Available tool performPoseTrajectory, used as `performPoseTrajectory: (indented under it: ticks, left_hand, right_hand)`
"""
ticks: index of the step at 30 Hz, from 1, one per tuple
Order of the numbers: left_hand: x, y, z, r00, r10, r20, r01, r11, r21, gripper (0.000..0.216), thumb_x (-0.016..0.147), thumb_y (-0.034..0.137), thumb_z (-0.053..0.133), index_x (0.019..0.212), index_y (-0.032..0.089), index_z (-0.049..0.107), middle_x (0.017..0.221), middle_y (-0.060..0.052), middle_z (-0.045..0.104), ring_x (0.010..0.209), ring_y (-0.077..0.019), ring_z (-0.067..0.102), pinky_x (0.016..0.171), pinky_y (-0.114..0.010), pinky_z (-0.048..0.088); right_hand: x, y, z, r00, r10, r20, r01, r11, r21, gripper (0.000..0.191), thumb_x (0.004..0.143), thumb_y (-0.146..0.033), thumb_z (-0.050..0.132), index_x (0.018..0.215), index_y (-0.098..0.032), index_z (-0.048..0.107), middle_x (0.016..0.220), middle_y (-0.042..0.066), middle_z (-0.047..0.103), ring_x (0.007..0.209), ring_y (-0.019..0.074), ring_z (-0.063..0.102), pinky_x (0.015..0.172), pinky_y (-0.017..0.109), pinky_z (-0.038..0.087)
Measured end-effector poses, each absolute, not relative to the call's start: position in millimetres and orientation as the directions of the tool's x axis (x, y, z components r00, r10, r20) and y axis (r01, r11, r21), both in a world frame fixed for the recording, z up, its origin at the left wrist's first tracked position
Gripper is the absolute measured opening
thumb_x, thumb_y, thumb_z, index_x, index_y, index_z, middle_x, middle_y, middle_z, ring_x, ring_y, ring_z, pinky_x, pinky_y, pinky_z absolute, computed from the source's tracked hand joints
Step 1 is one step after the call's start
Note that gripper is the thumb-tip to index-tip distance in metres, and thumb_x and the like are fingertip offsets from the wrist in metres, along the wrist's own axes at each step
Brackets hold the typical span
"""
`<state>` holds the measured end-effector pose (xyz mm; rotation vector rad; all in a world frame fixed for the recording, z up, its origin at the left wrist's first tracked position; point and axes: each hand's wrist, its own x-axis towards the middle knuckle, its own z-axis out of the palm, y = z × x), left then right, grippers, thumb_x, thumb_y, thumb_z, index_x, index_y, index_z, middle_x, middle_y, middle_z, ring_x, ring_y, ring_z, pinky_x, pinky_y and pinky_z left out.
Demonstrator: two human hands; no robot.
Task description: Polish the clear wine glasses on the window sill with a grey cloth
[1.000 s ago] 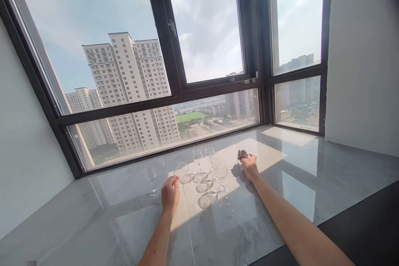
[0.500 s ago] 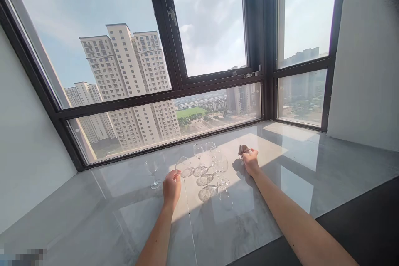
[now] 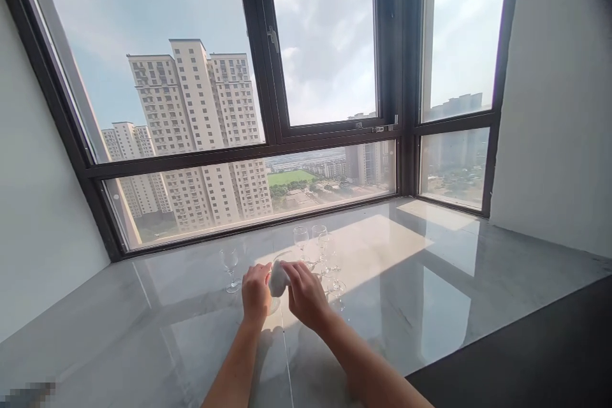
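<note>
My left hand (image 3: pixel 255 296) is closed around a clear wine glass (image 3: pixel 276 282), held tilted just above the marble sill (image 3: pixel 430 293). My right hand (image 3: pixel 306 293) is closed on a small pale cloth pressed against the glass bowl; hands and cloth hide most of the glass. Just beyond the hands, two upright wine glasses (image 3: pixel 301 240) (image 3: pixel 319 236) stand side by side, with another glass (image 3: pixel 337 274) behind my right hand. A single small glass (image 3: pixel 230 266) stands apart to the left.
The grey marble sill runs under a black-framed window (image 3: pixel 268 146) with tower blocks outside. White walls close it at the left (image 3: pixel 33 223) and right (image 3: pixel 554 108). A dark surface (image 3: pixel 526 363) edges the sill at the lower right.
My right hand has come in from the right with the cloth and now meets the glass in my left hand. The left hand has lifted the glass slightly toward me.
</note>
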<state>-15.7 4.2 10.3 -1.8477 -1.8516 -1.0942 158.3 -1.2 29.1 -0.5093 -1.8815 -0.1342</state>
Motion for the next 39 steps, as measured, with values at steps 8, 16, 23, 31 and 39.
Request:
performPoseTrajectory:
  ticks: [8, 16, 23, 31, 39]
  left_hand:
    - [-7, 4, 20, 0.004, 0.705, 0.709, 0.954, -0.216, 0.209, 0.030, 0.083, 0.005, 0.048, 0.077, 0.023, 0.071, 0.093, -0.007, 0.070, 0.097, -0.0227, 0.062, 0.098, -0.039, 0.044]
    - [-9, 9, 17, -0.109, 0.681, 0.724, 0.880, -0.273, 0.389, 0.041, 0.089, 0.008, 0.041, 0.116, 0.022, 0.068, 0.110, -0.007, 0.070, 0.109, -0.0211, 0.063, 0.097, -0.034, 0.048]
    - [-5, 8, 12, -0.182, 0.810, 0.558, 0.942, -0.019, 0.335, 0.045, 0.092, 0.011, 0.042, 0.133, 0.021, 0.058, 0.098, -0.007, 0.071, 0.091, -0.0193, 0.064, 0.074, -0.027, 0.046]
    - [-4, 1, 20, -0.095, 0.756, 0.647, 0.985, -0.023, 0.171, 0.032, 0.089, 0.005, 0.046, 0.098, 0.022, 0.072, 0.089, -0.004, 0.067, 0.096, -0.0211, 0.058, 0.081, -0.032, 0.040]
    - [-8, 4, 18, -0.014, 0.790, 0.613, 0.992, -0.065, 0.106, 0.039, 0.081, -0.003, 0.050, 0.096, 0.024, 0.074, 0.084, -0.004, 0.065, 0.093, -0.0211, 0.057, 0.086, -0.035, 0.038]
  right_hand:
    - [166, 17, 7, -0.146, 0.425, 0.893, 0.515, 0.804, -0.298, 0.063, 0.085, -0.004, 0.039, 0.145, -0.026, 0.039, 0.104, 0.009, 0.069, 0.088, 0.0242, 0.065, 0.069, 0.035, 0.055]
    - [161, 24, -6, -0.083, 0.637, 0.767, 0.402, 0.726, -0.559, 0.066, 0.084, -0.008, 0.043, 0.148, -0.021, 0.029, 0.090, 0.004, 0.070, 0.072, 0.0201, 0.068, 0.064, 0.030, 0.054]
    - [161, 16, -4, -0.076, 0.607, 0.791, 0.371, 0.754, -0.543, 0.056, 0.089, -0.012, 0.041, 0.143, -0.021, 0.031, 0.085, 0.002, 0.067, 0.070, 0.0197, 0.066, 0.064, 0.029, 0.051]
    - [173, 21, 1, -0.096, 0.747, 0.658, 0.666, 0.540, -0.515, 0.059, 0.085, -0.003, 0.038, 0.143, -0.014, 0.032, 0.086, 0.006, 0.067, 0.072, 0.0198, 0.063, 0.061, 0.026, 0.041]
    - [176, 17, 8, -0.223, 0.873, 0.433, 0.785, 0.424, -0.451, 0.078, 0.076, 0.001, 0.044, 0.151, -0.013, 0.032, 0.093, 0.009, 0.070, 0.079, 0.0208, 0.065, 0.067, 0.027, 0.040]
